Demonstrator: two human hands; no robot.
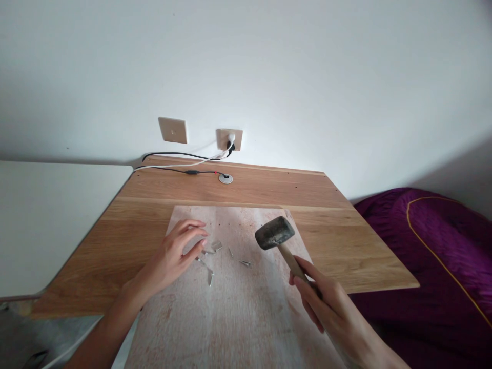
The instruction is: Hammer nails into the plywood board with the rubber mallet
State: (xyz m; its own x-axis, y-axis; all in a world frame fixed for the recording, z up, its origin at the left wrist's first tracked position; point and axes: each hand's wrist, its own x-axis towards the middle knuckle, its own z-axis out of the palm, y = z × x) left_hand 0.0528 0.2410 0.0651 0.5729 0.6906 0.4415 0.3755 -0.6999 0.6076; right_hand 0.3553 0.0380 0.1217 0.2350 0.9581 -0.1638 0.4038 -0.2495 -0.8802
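Observation:
My right hand [326,302] is closed round the wooden handle of a rubber mallet [275,233], whose black head hangs just above a pale worn board [238,307]. My left hand [175,253] hovers over the board with fingers apart and curved, its fingertips close to several small metal nails [215,253] scattered on the board. Nothing shows between those fingers. A row of tiny nail holes or heads runs across the board's far part.
The board lies on a wooden desk [346,246] against a white wall. A wall socket [229,139] with black and white cables, a cable grommet [225,178], a white surface [49,215] at left and a purple bean bag [434,256] at right surround it.

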